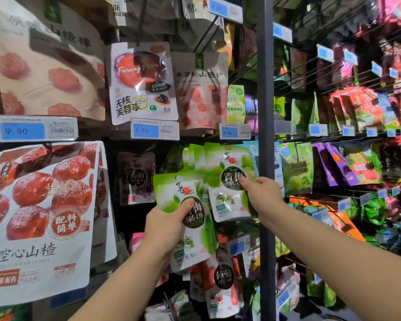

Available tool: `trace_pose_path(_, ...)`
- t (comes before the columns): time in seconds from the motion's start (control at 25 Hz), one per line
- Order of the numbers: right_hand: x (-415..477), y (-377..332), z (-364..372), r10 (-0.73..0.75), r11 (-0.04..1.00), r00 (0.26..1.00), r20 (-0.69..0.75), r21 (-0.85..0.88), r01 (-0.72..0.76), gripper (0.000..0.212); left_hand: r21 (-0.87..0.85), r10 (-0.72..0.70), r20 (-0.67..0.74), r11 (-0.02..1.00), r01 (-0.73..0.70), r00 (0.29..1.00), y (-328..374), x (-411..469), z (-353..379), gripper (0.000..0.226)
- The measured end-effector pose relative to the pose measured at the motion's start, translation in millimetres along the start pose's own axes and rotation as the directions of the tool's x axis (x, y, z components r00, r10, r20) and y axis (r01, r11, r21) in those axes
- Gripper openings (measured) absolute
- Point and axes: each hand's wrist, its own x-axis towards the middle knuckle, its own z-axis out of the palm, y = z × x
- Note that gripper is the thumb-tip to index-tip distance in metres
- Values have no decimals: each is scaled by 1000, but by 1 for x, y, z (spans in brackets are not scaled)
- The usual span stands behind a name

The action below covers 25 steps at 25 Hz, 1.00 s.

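Left hand (166, 224) grips a green pouch (185, 218), thumb on its front, held off the rack. Right hand (263, 193) pinches the hanging pouch (228, 181) just beside it, front of its row.

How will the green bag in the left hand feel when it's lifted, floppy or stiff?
Probably a bit floppy: the green bag is a thin film pouch with curved edges. Likely light, since the left hand alone holds it up, thumb on the front. Its glossy surface may be slippery.
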Motion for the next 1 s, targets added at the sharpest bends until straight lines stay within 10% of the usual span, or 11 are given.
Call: trace_pose_path(1.0,78,23,52,-57,970,982,-178,-242,13,43,25,-12,89,1000,10,996,1,9,-11,22)
